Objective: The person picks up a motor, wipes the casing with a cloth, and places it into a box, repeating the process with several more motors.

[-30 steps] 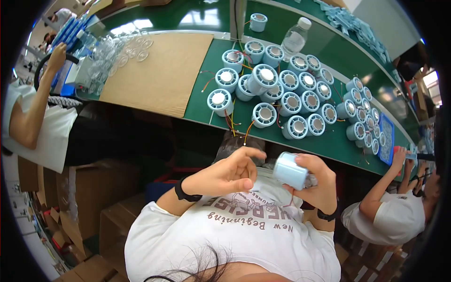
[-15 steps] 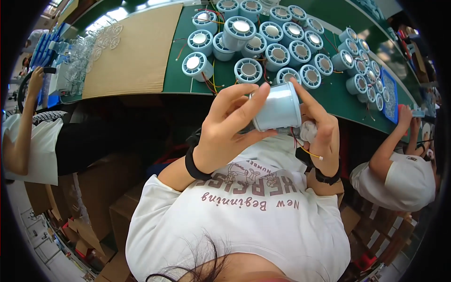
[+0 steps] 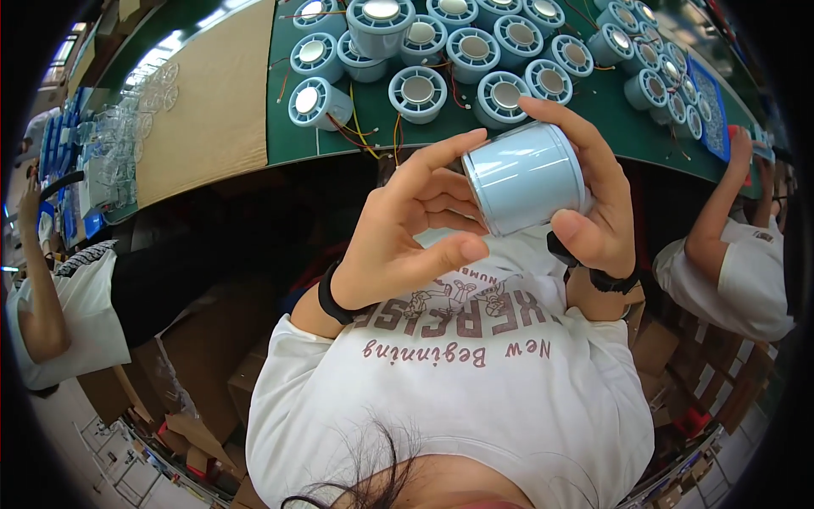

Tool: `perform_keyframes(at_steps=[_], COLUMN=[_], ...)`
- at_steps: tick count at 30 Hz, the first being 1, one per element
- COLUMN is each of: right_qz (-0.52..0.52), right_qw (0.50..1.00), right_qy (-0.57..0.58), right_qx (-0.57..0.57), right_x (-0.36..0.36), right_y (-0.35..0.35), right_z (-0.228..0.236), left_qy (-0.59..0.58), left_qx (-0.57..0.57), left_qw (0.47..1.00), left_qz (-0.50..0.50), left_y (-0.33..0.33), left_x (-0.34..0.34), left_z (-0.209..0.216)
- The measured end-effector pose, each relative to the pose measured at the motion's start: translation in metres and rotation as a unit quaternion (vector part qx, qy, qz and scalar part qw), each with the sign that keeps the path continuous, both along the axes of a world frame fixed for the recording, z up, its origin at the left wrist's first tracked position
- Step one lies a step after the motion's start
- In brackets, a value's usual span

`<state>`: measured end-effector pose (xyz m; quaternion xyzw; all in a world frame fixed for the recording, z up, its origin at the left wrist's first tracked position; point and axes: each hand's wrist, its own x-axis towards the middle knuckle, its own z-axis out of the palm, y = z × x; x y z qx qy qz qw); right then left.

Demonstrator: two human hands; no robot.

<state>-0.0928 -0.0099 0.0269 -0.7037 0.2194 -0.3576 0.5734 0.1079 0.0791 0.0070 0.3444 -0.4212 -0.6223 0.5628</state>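
A glossy light-blue cylindrical housing [image 3: 526,178] is held tilted on its side in front of my chest. My right hand [image 3: 598,199] grips its right end, with the index finger over the top and the thumb below. Around the left end curls my left hand [image 3: 407,225], more loosely. Its index fingertip is at the upper rim, other fingers are bent at the end face, and the thumb sticks out just below the rim. The housing's end faces and any wires are hidden. Beyond my hands, similar light-blue housings [image 3: 417,93] with slotted ends, silver discs and thin coloured wires crowd the green table.
A cardboard sheet [image 3: 208,106] lies on the table at left, beside stacked clear plastic parts [image 3: 119,153]. At right stands a blue tray [image 3: 708,110]. Co-workers in white shirts sit on either side, a person's arm [image 3: 716,204] reaching the table at right. Cardboard boxes [image 3: 212,365] are behind.
The housing has turned from nearly upright to lying more on its side and moved slightly right. My left thumb has come away from underneath. The wires and white wad by my right hand no longer show.
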Motion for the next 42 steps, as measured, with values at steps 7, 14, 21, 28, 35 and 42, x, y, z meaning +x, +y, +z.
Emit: perform_keyframes(at_steps=[7, 14, 21, 28, 35, 42], right_qz=[0.035, -0.025, -0.265, -0.774, -0.725, -0.708], right_qw=[0.998, 0.986, 0.963, 0.574, 0.530, 0.557], right_qy=[0.005, 0.054, 0.026, 0.239, 0.427, 0.404], right_qx=[-0.055, -0.154, -0.045, 0.122, 0.106, 0.157], right_x=[-0.008, -0.032, -0.114, -0.226, -0.320, -0.318], right_y=[-0.002, 0.008, 0.090, 0.186, 0.212, 0.204], right_z=[-0.003, 0.000, -0.014, -0.064, -0.185, -0.186], left_qy=[-0.160, -0.270, -0.057, -0.278, -0.291, -0.284], left_qx=[-0.148, -0.434, -0.035, -0.445, -0.440, -0.455], left_qw=[0.974, 0.855, 0.991, 0.816, 0.808, 0.794], left_qz=[0.061, 0.087, -0.118, -0.241, -0.262, -0.287], left_y=[-0.004, -0.029, -0.035, -0.052, -0.050, -0.050], left_x=[-0.009, -0.023, -0.081, -0.099, -0.099, -0.093], left_z=[-0.004, -0.024, -0.017, -0.035, -0.032, -0.039])
